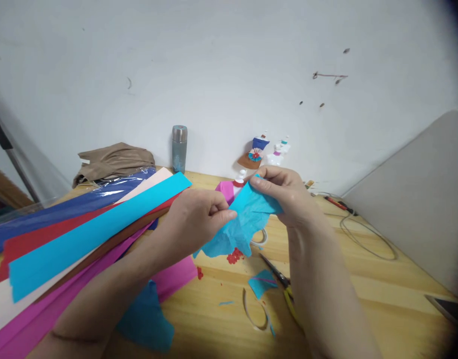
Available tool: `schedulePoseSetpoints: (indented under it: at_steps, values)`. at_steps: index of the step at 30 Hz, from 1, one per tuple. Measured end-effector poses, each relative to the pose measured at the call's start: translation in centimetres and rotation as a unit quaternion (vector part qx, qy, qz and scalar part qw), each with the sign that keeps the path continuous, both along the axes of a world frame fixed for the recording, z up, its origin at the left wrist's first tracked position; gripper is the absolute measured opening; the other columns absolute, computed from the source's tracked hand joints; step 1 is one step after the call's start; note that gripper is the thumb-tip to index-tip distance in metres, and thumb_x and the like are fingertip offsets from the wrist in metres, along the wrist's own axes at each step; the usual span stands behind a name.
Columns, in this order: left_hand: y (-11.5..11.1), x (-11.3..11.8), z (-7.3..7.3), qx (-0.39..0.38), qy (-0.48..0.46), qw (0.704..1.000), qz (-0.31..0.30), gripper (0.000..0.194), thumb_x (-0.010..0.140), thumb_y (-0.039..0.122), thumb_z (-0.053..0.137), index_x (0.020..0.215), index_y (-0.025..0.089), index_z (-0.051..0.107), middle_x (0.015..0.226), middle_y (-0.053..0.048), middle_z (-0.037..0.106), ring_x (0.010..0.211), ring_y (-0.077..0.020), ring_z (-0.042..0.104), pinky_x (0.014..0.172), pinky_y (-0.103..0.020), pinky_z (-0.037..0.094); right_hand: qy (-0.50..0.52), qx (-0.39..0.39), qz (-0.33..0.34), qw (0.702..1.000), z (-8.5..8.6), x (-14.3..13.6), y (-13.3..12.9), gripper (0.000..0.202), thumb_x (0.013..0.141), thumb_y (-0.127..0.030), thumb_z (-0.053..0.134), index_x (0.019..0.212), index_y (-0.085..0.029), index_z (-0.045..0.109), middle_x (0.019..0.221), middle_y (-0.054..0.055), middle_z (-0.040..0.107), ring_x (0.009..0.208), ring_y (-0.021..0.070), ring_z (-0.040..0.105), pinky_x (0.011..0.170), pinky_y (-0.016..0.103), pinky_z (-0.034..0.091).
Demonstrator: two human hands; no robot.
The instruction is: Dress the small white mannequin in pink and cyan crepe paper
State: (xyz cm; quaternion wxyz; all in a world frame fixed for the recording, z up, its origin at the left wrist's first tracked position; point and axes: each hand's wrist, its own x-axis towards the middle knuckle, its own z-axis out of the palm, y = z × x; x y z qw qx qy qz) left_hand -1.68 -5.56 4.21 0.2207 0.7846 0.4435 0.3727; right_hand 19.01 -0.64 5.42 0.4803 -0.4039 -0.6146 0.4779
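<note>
Two pinched grips, left hand (201, 214) and right hand (283, 192), hold blue paper (238, 224) above a wooden table (348, 269) by a pale wall (221, 75); the right forearm (319, 279) partly hides what seem scissors (284, 280).

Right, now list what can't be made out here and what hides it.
All in the head view:
- Light-blue crinkled paper: its pinched parts, behind the fingers of the left hand and right hand.
- White ring: partly covered by that paper.
- Scissors: handles partly behind the right forearm.
- Blue plastic-wrapped roll: cut off by the left edge.
- White figures: details too small.
</note>
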Motion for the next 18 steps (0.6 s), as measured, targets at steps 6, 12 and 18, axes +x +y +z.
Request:
schedulePoseSetpoints:
  at_steps: [6, 12, 18]
  values:
    - [0.1, 0.6, -0.5, 0.038, 0.031, 0.998, 0.043, 0.027, 0.085, 0.021, 0.068, 0.061, 0.016, 0.056, 0.056, 0.004, 0.051, 0.054, -0.0089, 0.042, 0.054, -0.025, 0.026, 0.006, -0.011, -0.017, 1.000, 0.2, 0.0, 0.3, 0.040, 0.053, -0.044, 0.097, 0.062, -0.021, 0.065, 0.054, -0.002, 0.059, 0.045, 0.0096, 0.050, 0.042, 0.024, 0.039]
    - [-0.2, 0.8, -0.2, 0.078, 0.073, 0.987, 0.116, 0.034, 0.080, 0.025, 0.077, 0.063, 0.019, 0.048, 0.053, 0.006, 0.048, 0.051, -0.0094, 0.038, 0.053, -0.026, 0.025, 0.009, -0.014, -0.013, 1.000, 0.0, 0.1, 0.4, 0.037, 0.056, -0.044, 0.096, 0.064, -0.022, 0.067, 0.056, -0.001, 0.063, 0.046, 0.0109, 0.053, 0.042, 0.025, 0.041]
    - [1.0, 0.7, -0.8, 0.131, 0.026, 0.983, 0.127, 0.037, 0.073, 0.030, 0.087, 0.101, 0.018, 0.065, 0.101, -0.008, 0.075, 0.095, -0.0245, 0.069, 0.079, -0.035, 0.055, 0.008, -0.003, -0.002, 1.000, -0.1, 0.2, 0.3, 0.038, 0.057, -0.046, 0.095, 0.063, -0.023, 0.065, 0.053, -0.002, 0.061, 0.044, 0.0111, 0.052, 0.041, 0.025, 0.040]
